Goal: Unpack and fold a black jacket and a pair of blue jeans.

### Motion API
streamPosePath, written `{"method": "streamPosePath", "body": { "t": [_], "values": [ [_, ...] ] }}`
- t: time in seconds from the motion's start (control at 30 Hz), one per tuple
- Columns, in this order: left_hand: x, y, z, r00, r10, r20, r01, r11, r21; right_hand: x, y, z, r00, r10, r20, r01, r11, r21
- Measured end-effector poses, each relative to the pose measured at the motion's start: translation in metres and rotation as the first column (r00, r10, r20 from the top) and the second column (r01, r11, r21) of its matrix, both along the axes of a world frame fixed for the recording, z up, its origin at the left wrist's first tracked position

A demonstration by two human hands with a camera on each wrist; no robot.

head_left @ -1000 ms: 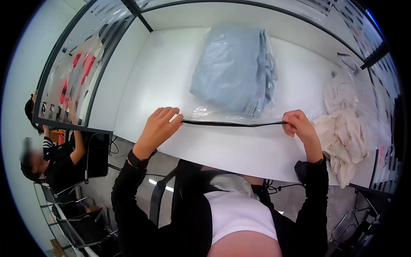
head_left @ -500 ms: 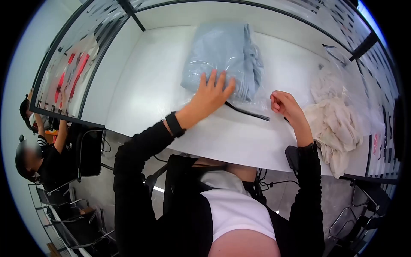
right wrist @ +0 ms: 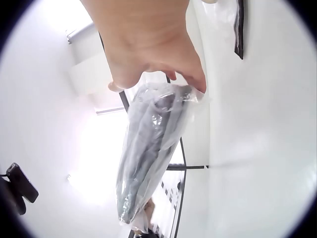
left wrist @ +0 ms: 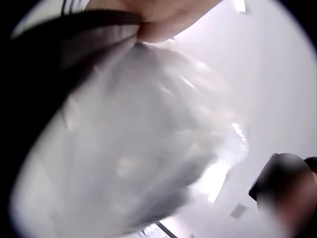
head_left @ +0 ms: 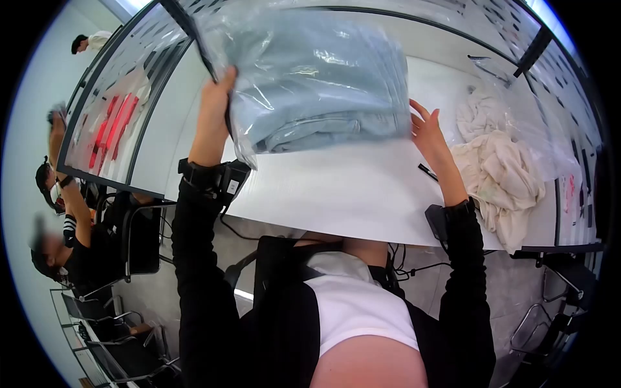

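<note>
Gripping a clear plastic bag [head_left: 310,58] with a light blue folded garment [head_left: 336,123] inside, a person in black sleeves [head_left: 194,278] holds it in the air above the white worktop [head_left: 323,194]. The left grip [head_left: 212,119] pinches the bag's left edge, where the plastic bunches. The right grip [head_left: 425,134] has its fingers apart beside the bag's right edge, with no hold on it; whether a fingertip touches the plastic, one cannot tell. Just beside the right wrist, a short black strip [head_left: 427,172] lies on the worktop. Farther right sits a rumpled cream cloth [head_left: 501,174], with clear plastic [head_left: 550,142] next to it. At far left, past a dark-framed partition [head_left: 145,139], is another person in dark clothing [head_left: 94,262].
</note>
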State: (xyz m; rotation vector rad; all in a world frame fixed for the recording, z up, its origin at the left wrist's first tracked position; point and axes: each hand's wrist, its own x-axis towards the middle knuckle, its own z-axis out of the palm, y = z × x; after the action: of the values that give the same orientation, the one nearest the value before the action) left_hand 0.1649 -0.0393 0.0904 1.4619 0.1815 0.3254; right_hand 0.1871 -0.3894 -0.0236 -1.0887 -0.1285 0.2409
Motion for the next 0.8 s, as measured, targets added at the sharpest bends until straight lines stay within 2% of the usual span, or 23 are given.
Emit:
{"method": "streamPosePath", "body": {
  "t": [0.03, 0.07, 0.1, 0.17, 0.2, 0.27, 0.37, 0.4, 0.5, 0.53, 0.67, 0.77, 0.8],
  "values": [
    [0.004, 0.012, -0.024, 0.993, -0.076, -0.092, 0.075, 0.997, -0.018, 0.004, -0.004, -0.004, 0.996, -0.018, -0.082, 0.007, 0.991, -0.136],
    [0.006, 0.028, -0.053, 0.974, -0.14, -0.177, 0.172, 0.969, 0.18, 0.013, -0.012, -0.016, 0.986, -0.047, -0.16, 0.002, 0.963, -0.27],
    [0.008, 0.039, -0.08, 0.945, -0.183, -0.272, 0.276, 0.891, 0.361, 0.021, -0.019, -0.03, 0.969, -0.088, -0.232, -0.012, 0.917, -0.398],
    [-0.006, 0.036, -0.117, 0.908, -0.057, -0.416, 0.246, 0.874, 0.418, 0.024, -0.022, -0.044, 0.979, -0.028, -0.2, -0.069, 0.886, -0.458],
    [-0.013, 0.038, -0.123, 0.944, -0.014, -0.33, 0.225, 0.761, 0.609, 0.019, -0.02, -0.037, 0.982, -0.022, -0.187, -0.073, 0.872, -0.484],
    [-0.025, 0.042, -0.124, 0.992, 0.013, -0.128, 0.109, 0.444, 0.89, 0.014, -0.017, -0.025, 0.987, -0.007, -0.16, -0.081, 0.838, -0.54],
    [-0.038, 0.033, -0.111, 0.997, 0.074, 0.002, -0.04, 0.515, 0.857, 0.014, -0.018, -0.025, 0.991, 0.015, -0.136, -0.095, 0.789, -0.607],
    [-0.041, 0.032, -0.106, 0.998, 0.063, 0.008, -0.038, 0.493, 0.869, 0.013, -0.018, -0.025, 0.99, 0.018, -0.141, -0.099, 0.795, -0.599],
    [-0.044, 0.027, -0.1, 0.989, 0.039, -0.14, 0.076, 0.679, 0.73, 0.011, -0.016, -0.02, 0.99, 0.022, -0.142, -0.102, 0.801, -0.59],
    [-0.045, 0.026, -0.101, 0.99, 0.043, -0.136, 0.067, 0.702, 0.709, 0.01, -0.016, -0.02, 0.99, 0.018, -0.138, -0.097, 0.799, -0.593],
    [-0.048, 0.024, -0.107, 0.997, 0.034, -0.073, 0.028, 0.709, 0.704, 0.012, -0.011, -0.025, 0.992, -0.045, -0.122, -0.03, 0.832, -0.555],
    [-0.053, 0.018, -0.099, 0.998, 0.058, -0.024, -0.017, 0.623, 0.782, 0.014, -0.016, -0.027, 0.988, 0.023, -0.156, -0.109, 0.816, -0.568],
    [-0.054, 0.017, -0.097, 0.998, 0.053, 0.015, -0.043, 0.584, 0.811, 0.017, -0.017, -0.031, 0.991, 0.019, -0.13, -0.091, 0.814, -0.573]
  ]
}}
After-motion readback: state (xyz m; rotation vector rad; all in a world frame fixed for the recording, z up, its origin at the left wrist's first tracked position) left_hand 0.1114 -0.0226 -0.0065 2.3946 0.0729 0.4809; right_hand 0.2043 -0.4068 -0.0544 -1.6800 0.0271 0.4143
